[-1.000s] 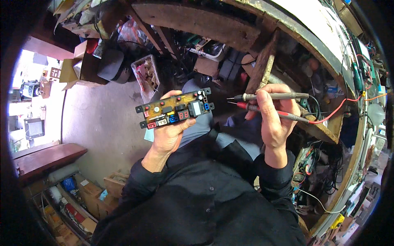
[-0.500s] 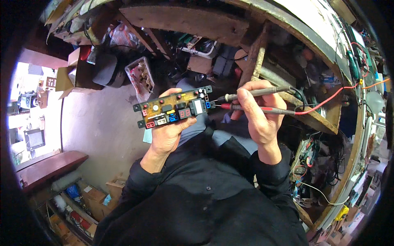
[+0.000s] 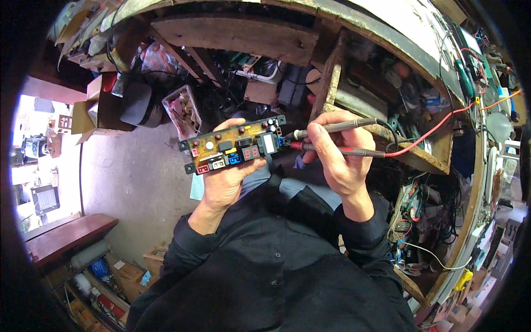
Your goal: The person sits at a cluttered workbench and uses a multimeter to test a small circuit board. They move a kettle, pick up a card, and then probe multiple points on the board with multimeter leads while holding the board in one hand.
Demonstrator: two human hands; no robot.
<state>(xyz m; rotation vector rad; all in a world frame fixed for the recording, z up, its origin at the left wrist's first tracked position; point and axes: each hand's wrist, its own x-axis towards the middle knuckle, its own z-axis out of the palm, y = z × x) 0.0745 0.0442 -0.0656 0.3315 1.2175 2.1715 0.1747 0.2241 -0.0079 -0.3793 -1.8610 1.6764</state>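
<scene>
While a wooden bench frame (image 3: 235,37) bends along the far side, and a black shirt (image 3: 276,260) fills the near side, the long circuit board (image 3: 235,145) is held in the air between them, slanted, with its right end farther from the body than its left. The left hand (image 3: 224,185) carries it from beneath: the thumb presses the near edge, and fingertips appear at the far edge. The right hand (image 3: 345,160) is just off the board's right end and pinches both the grey probe (image 3: 343,126) and, nearer to the body, the red probe (image 3: 337,149) between thumb and fingers. Right of the board's middle sits a small display (image 3: 250,154) with red digits. Along the near edge, from its left corner, come a red socket (image 3: 203,169), a white socket (image 3: 218,162) and a blue socket (image 3: 234,159). At the right end is one smaller blue connector (image 3: 280,141); the probe tips meet beside it, and I cannot tell whether they touch its metal.
</scene>
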